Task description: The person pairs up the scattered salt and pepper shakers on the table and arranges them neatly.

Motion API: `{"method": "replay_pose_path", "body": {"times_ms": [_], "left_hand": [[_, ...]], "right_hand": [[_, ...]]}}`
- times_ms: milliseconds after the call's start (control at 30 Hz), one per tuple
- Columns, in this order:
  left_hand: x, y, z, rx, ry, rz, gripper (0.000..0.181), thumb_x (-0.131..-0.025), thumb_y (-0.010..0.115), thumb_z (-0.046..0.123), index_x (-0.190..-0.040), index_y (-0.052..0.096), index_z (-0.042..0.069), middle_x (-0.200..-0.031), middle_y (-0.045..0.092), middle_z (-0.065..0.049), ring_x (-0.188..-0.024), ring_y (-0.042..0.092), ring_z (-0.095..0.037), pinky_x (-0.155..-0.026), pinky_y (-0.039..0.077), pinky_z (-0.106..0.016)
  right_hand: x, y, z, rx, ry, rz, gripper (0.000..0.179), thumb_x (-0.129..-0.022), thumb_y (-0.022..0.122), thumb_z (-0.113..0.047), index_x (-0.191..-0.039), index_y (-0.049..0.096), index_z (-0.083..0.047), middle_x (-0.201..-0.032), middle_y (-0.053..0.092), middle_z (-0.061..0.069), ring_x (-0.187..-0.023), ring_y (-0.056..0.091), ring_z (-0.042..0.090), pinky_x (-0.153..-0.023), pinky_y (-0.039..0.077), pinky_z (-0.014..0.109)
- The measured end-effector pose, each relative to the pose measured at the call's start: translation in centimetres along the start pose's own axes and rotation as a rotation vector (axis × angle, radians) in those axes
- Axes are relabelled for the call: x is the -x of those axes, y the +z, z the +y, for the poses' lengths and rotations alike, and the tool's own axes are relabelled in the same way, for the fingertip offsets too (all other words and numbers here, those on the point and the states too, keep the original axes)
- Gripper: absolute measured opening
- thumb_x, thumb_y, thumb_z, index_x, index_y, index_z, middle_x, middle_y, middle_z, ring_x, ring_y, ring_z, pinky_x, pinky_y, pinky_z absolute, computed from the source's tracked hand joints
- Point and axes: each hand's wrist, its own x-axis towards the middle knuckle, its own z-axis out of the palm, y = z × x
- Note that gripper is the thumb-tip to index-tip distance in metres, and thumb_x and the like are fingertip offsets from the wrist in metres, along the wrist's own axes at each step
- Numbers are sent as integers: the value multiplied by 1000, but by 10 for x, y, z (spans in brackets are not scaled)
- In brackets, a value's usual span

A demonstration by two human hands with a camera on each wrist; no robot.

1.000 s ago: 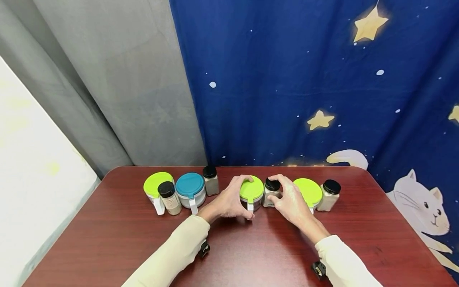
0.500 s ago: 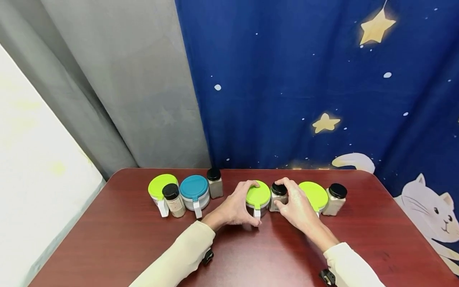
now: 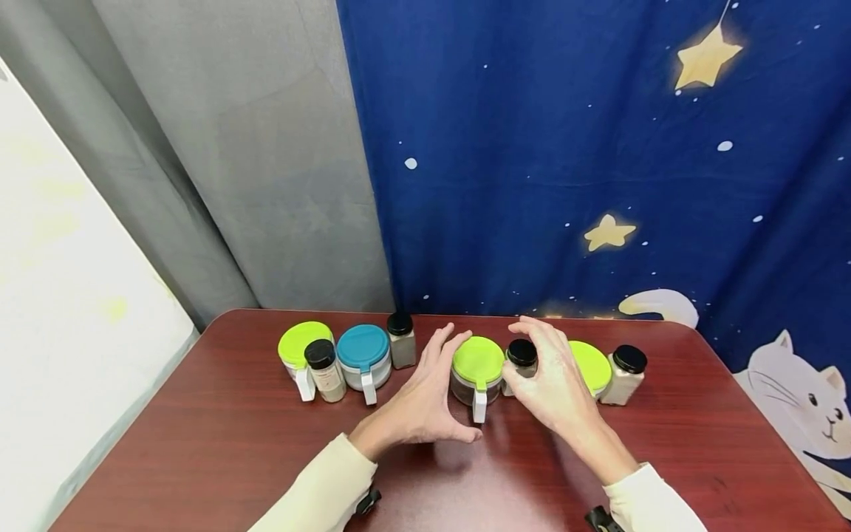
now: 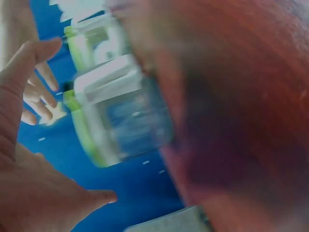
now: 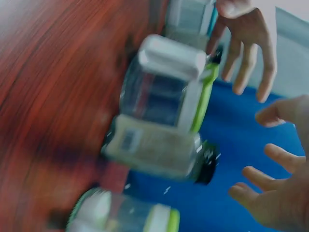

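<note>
In the head view my left hand [image 3: 425, 403] is spread beside a clear jar with a lime-green lid [image 3: 478, 362] and a white handle. The left wrist view shows a gap between that hand [image 4: 43, 188] and the jar [image 4: 130, 116]. My right hand [image 3: 555, 380] curves loosely around a black-capped spice bottle [image 3: 521, 352], partly hiding it. Per the right wrist view, its fingers [image 5: 285, 159] stand apart from the bottle [image 5: 154, 147], with nothing in their grasp. Bottle and jar stand upright side by side.
Leftward stand another lime-lidded jar [image 3: 299, 340], a spice bottle [image 3: 326, 372], a blue-lidded jar [image 3: 363, 347] and a black-capped bottle [image 3: 402, 341] near the table's back edge. To the right are a lime-lidded jar [image 3: 590, 366] and a spice bottle [image 3: 623, 374]. A curtain [image 3: 479, 185] hangs behind.
My left hand has let go of the lime-lidded jar, its fingers spreading and drawing away. The right hand has come off the spice bottle's cap. The head view has shifted slightly.
</note>
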Motion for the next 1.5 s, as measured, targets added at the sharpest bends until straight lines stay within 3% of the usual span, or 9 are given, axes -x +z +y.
{"method": "replay_pose_path", "body": {"times_ms": [267,533,767,833,933,1033,1167,1333,1500], "left_hand": [[25,-34,16,60,77,64,127,-65,95,37,-161,12,34,-167,7,7,-152,2,-12,-114,27,-54],[56,-64,5,141,67,158,121,-69,96,30,-161,17,35,-167,12,11,-153,4,-17,-113,27,-58],[81,-122,-48,186,58,347,107,-73,92,7,-159,31,24,-163,25,2,-150,19,-20,-116,26,-37],[84,-143,-70,308,-5,390,102,-77,86,-3,-160,31,22,-163,25,-2,-149,20,-21,-116,25,-33],[90,-160,-99,455,-161,433,96,-87,77,-5,-162,24,22,-166,16,-8,-151,12,-26,-120,17,-40],[95,-160,-119,442,-321,436,92,-93,74,8,-164,18,24,-167,8,-10,-150,9,-34,-117,15,-57],[93,-151,-137,352,-406,376,83,-100,67,26,-165,16,24,-167,9,-14,-147,18,-39,-111,28,-51],[85,-146,-147,358,-411,327,60,-109,47,35,-163,25,21,-162,24,-16,-144,28,-33,-104,33,-29],[84,-145,-153,227,-353,261,52,-105,57,23,-153,44,8,-163,22,-20,-143,29,-41,-104,36,-46]], "right_hand": [[0,9,-28,-16,-68,10,47,-86,78,-15,-132,67,-15,-135,62,3,-129,50,23,-101,43,51],[2,36,-46,28,-114,-31,48,-87,78,-20,-133,66,-19,-135,61,1,-126,53,18,-99,47,45],[-6,75,-86,-150,-52,-223,49,-91,69,-23,-140,62,-22,-140,58,-4,-130,50,16,-106,42,43],[-13,92,-101,-190,-83,-294,53,-92,67,-22,-144,58,-23,-146,53,-4,-135,45,16,-109,39,42],[-24,121,-118,-112,-220,-344,59,-93,67,-22,-150,53,-23,-155,44,-4,-142,37,16,-111,37,39],[-33,148,-132,42,-345,-338,59,-95,68,-27,-151,50,-24,-159,38,-1,-147,31,18,-114,33,39],[-35,172,-139,173,-431,-301,51,-95,71,-31,-144,57,-22,-155,44,6,-145,35,22,-116,29,42],[-30,182,-138,192,-486,-227,41,-92,75,-28,-130,62,-20,-142,53,7,-133,48,20,-114,32,42],[-28,182,-136,205,-553,-145,32,-90,78,-35,-114,62,-21,-120,54,0,-114,51,15,-108,35,30]]}}
